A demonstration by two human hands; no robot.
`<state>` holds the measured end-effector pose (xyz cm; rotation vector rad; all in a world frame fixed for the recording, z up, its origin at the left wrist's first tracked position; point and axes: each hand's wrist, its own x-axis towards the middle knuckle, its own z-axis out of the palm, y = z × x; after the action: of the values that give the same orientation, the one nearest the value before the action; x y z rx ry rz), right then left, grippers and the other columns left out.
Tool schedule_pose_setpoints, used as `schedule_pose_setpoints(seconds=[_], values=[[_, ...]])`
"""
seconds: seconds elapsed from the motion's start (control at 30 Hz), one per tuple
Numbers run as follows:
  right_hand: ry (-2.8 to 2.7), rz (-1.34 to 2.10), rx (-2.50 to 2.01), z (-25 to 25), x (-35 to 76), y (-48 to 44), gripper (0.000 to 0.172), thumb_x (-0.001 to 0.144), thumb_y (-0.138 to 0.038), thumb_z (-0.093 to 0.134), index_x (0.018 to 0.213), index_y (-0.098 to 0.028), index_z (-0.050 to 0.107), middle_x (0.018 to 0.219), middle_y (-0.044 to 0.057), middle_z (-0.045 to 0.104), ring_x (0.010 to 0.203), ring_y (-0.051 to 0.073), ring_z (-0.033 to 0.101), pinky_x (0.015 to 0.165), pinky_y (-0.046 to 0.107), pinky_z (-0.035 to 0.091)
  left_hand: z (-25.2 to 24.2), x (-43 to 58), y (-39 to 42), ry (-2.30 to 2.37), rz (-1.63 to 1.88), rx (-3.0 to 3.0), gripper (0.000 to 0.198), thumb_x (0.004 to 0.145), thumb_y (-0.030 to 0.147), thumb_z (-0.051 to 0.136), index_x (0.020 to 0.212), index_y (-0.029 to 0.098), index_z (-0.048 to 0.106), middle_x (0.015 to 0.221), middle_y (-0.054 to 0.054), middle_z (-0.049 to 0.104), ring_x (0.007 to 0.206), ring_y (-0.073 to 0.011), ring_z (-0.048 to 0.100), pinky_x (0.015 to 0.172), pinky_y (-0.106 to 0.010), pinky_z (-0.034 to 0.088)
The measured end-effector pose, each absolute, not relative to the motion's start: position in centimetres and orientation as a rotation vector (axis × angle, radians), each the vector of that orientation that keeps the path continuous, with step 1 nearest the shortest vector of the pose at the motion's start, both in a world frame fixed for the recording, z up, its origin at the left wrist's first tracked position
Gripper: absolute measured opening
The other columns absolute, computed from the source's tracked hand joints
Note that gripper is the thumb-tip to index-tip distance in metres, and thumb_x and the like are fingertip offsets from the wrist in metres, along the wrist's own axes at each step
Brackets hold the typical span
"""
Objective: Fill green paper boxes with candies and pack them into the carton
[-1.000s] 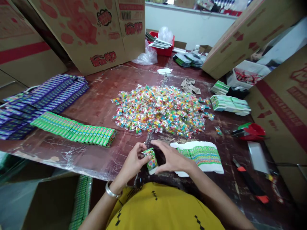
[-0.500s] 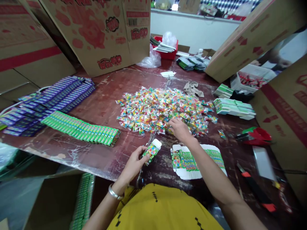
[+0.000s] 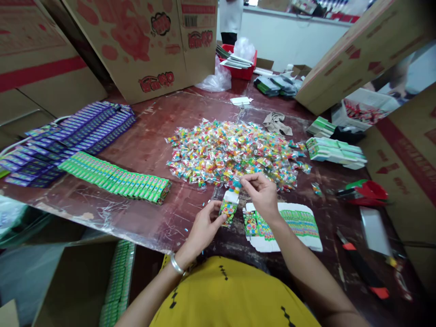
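Observation:
Between the fingers of my left hand (image 3: 205,228) is a small green candy box (image 3: 228,212) with its white top flap raised. Just above that flap, my right hand (image 3: 261,194) pinches a small clear packet of colourful candy (image 3: 235,185). Behind both hands spreads a wide heap of candy packets (image 3: 218,152). Under my right forearm lies a fanned stack of flat green-and-white cartons (image 3: 296,225), partly covered by the arm. A long row of green boxes (image 3: 116,177) runs across the table on the left.
Purple boxes (image 3: 75,136) lie in rows at far left. A large cardboard box (image 3: 150,50) stands behind. To the right are a box cutter (image 3: 364,268), red-and-green scissors-like items (image 3: 364,193) and more stacked cartons (image 3: 335,151). A person stands at the back (image 3: 231,18).
My right hand has come back from the heap toward the box, now with a candy packet. My left hand has moved right and slightly up with the box. A person has appeared at the back.

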<state>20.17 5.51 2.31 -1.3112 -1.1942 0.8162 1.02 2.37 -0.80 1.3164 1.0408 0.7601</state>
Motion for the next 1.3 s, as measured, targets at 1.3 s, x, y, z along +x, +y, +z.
schedule_pose_setpoints(seconds=[1.3], values=[[-1.255,1.408,-1.28,0.3,18.2,4.8,0.029,0.07,-0.039,0.078,0.071,-0.014,0.065,0.075,0.003,0.065,0.067,0.012,0.058,0.064,0.025,0.046,-0.3,0.0,1.1,1.04,0.917,1.265,0.047,0.084,0.02,0.063,0.127,0.026,0.046,0.109,-0.004,0.055,0.093,-0.0159,0.064,0.085,-0.029,0.053]])
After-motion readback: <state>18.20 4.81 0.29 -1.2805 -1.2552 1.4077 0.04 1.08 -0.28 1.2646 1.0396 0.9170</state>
